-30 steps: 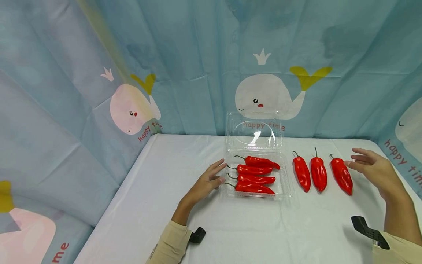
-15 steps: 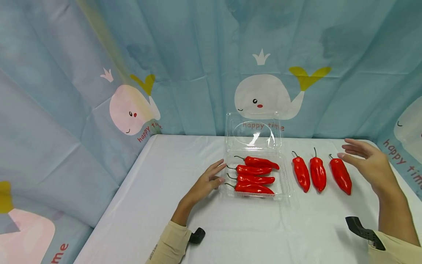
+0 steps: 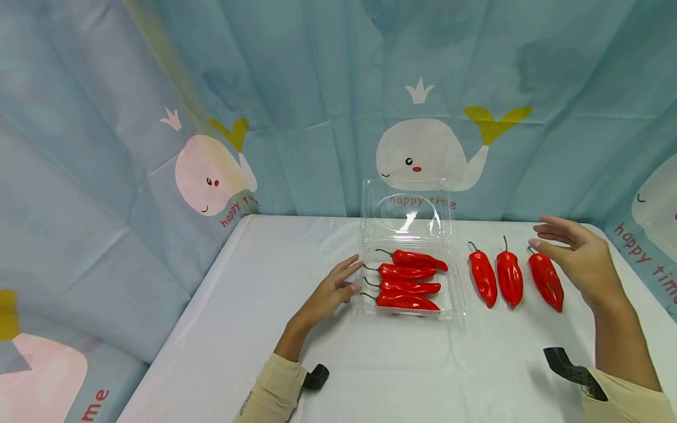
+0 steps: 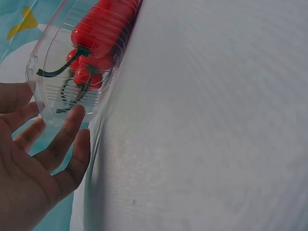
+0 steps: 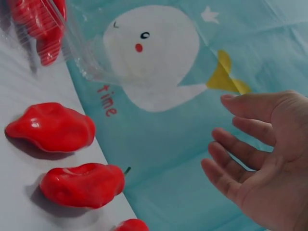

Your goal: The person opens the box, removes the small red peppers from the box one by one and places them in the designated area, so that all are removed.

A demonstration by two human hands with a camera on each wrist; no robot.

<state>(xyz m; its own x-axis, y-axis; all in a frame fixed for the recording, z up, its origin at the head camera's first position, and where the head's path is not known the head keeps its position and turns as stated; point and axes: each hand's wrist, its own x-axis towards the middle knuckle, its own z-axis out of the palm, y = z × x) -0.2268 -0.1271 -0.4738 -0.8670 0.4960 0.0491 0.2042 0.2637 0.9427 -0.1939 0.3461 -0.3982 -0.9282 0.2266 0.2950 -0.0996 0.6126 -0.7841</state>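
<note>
In the head view a clear plastic clamshell box (image 3: 456, 296) stands with its lid (image 3: 407, 217) raised at the back. Several red chili peppers (image 3: 406, 272) lie crosswise in it, stems to the left. My left hand (image 3: 329, 294) rests its spread fingertips on the box's left wall, which the left wrist view shows up close. Three more peppers lie in a row right of the box: a left one (image 3: 483, 279), a middle one (image 3: 510, 279) and a right one (image 3: 547, 282). Over the right pepper's stem end hovers my right hand (image 3: 589, 258), fingers loosely extended, holding nothing.
A white cloth (image 3: 412, 364) covers the table. Behind its far edge hangs a blue curtain (image 3: 296, 147) printed with whales. Black wrist mounts sit on my left sleeve (image 3: 277, 385) and right sleeve (image 3: 626, 399).
My right hand has drifted left and slightly away from me, from beside the right pepper to over its stem end. The left hand, box and peppers stay where they were.
</note>
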